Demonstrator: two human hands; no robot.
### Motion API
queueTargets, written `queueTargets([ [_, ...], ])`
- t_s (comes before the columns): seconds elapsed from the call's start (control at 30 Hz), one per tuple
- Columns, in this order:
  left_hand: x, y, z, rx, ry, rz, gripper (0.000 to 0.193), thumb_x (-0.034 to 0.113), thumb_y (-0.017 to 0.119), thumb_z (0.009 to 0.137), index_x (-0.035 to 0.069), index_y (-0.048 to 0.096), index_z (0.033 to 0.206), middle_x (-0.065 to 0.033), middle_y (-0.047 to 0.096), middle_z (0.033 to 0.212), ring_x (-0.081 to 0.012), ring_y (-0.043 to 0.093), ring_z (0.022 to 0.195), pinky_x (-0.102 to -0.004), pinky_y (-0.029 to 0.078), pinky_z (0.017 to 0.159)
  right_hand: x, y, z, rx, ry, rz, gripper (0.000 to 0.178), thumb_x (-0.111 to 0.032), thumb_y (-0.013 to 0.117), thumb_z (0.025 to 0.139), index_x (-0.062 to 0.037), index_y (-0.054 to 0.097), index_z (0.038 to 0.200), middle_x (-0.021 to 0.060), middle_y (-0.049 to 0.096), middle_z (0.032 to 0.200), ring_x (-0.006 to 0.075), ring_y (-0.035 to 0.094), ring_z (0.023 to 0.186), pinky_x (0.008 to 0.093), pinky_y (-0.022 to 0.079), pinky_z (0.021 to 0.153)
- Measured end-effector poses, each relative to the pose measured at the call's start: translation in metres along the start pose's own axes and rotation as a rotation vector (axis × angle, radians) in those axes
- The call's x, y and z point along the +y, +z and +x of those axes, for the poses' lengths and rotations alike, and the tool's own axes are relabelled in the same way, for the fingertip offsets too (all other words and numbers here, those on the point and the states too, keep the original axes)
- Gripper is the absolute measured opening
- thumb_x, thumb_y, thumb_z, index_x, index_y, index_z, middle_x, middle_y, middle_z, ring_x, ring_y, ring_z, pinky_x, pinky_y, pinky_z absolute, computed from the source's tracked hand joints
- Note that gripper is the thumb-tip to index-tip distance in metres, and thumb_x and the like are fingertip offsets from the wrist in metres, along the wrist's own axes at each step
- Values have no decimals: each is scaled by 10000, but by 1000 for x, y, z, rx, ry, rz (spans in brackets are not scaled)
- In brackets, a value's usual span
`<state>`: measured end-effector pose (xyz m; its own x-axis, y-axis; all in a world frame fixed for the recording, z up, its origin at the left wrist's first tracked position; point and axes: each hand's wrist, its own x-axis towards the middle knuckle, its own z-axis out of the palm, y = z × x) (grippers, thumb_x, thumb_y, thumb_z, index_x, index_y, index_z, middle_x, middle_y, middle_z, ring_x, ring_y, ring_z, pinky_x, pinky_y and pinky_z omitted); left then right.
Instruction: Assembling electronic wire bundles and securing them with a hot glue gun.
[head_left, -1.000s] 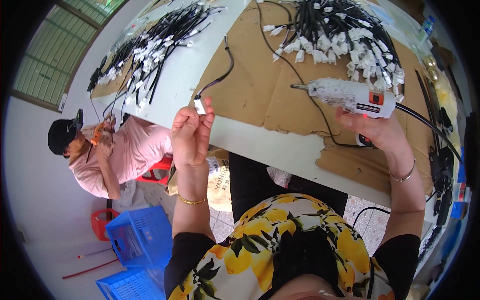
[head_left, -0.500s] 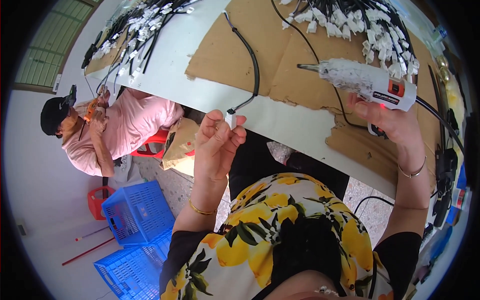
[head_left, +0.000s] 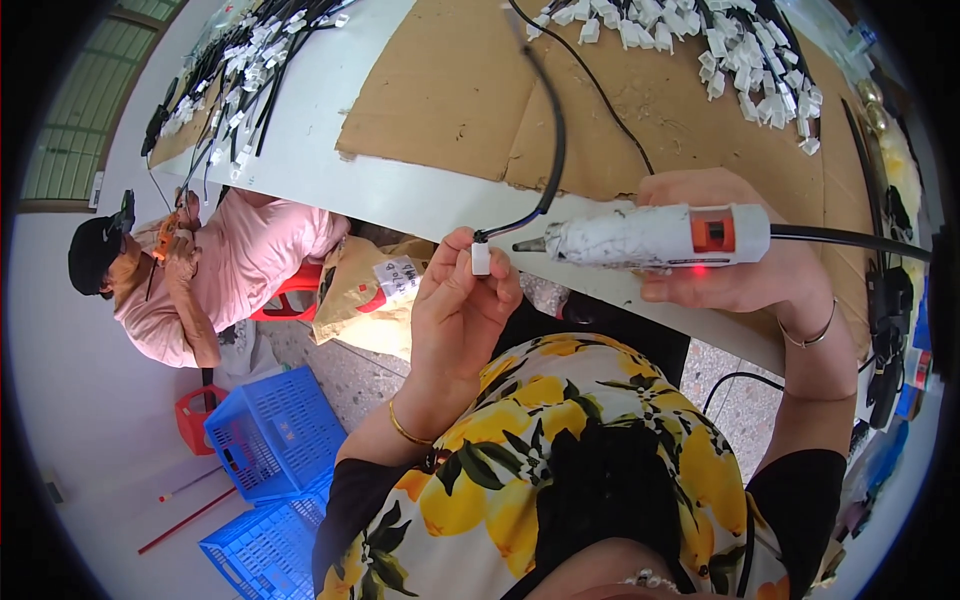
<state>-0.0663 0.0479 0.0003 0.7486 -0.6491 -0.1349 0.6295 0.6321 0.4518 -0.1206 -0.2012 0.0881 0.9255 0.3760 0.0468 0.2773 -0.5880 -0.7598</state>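
"Within the left hand [head_left: 450, 308], head view: what is pinched?"
"One white connector [head_left: 481, 259], its black cable [head_left: 556, 150] extending beyond the hand."
"Right hand [head_left: 778, 275]?"
"Wrapped around a glue gun [head_left: 640, 238]; nozzle [head_left: 530, 245] just right of the left hand, apart from the connector."
"Progress?"
"Alignment appears nearly done; gluing seems left. Glue on the connector: cannot tell."

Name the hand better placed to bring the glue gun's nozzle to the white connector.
Right, most likely: the right hand grips the glue gun, its nozzle pointing toward the white connector with a gap between. The left hand is occupied pinching that connector.
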Motion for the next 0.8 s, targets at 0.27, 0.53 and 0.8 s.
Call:
queueTargets([
  [0.27,-4,4,2,-2,-32,-43,148,139,442,893,101,426,1035,-101,520,817,-194,482,702,-270,395,636,7,6,7,-12,-107,136,357,-105,762,570,13,536,820,107,527,820,226,503,683,287,421,617],
  [0.53,-7,3,2,-11,2,86,158,136,462,890,98,420,1037,-108,559,855,-169,512,691,-261,403,610,7,9,6,34,-105,94,335,-114,747,585,15,524,800,99,505,787,210,488,659,279,410,595],
  [0.8,-8,2,2,-48,78,188,162,81,473,878,83,406,1025,-165,572,951,-164,531,694,-251,414,612,5,2,4,60,-159,-61,360,-138,767,571,-1,557,829,120,543,855,233,547,723,295,442,628],
])
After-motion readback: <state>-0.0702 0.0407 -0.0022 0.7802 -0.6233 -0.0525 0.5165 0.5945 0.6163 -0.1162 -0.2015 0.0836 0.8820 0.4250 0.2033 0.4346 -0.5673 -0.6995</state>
